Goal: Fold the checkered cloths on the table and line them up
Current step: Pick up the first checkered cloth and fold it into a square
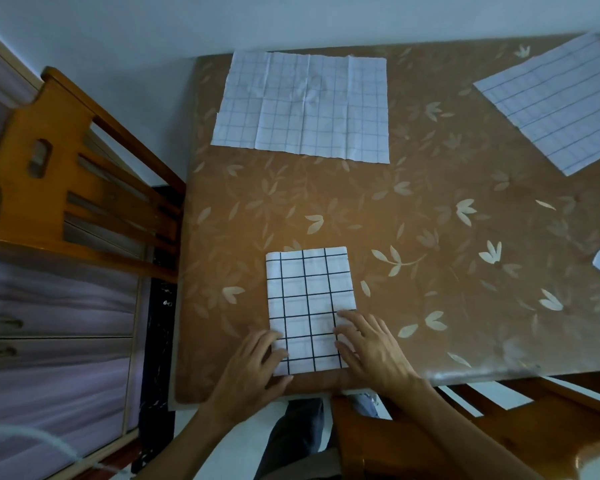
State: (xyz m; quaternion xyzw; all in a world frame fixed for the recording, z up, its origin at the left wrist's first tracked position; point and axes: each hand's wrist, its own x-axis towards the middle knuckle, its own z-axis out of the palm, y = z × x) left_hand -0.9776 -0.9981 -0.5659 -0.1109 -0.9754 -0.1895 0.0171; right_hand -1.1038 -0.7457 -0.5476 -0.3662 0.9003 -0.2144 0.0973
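Risk: folded cloth (309, 296) sits close to surface (430, 209) near edge; left hand (257, 362) and right hand (371, 348) press flat on its near corners, fingers loose, nothing pinched. Uneven push could skew layers or slide it off. Unfolded cloth (302, 105) lies at far edge.

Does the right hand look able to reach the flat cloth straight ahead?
Probably yes: the right hand rests on the folded cloth, and only bare table lies between it and the flat cloth.
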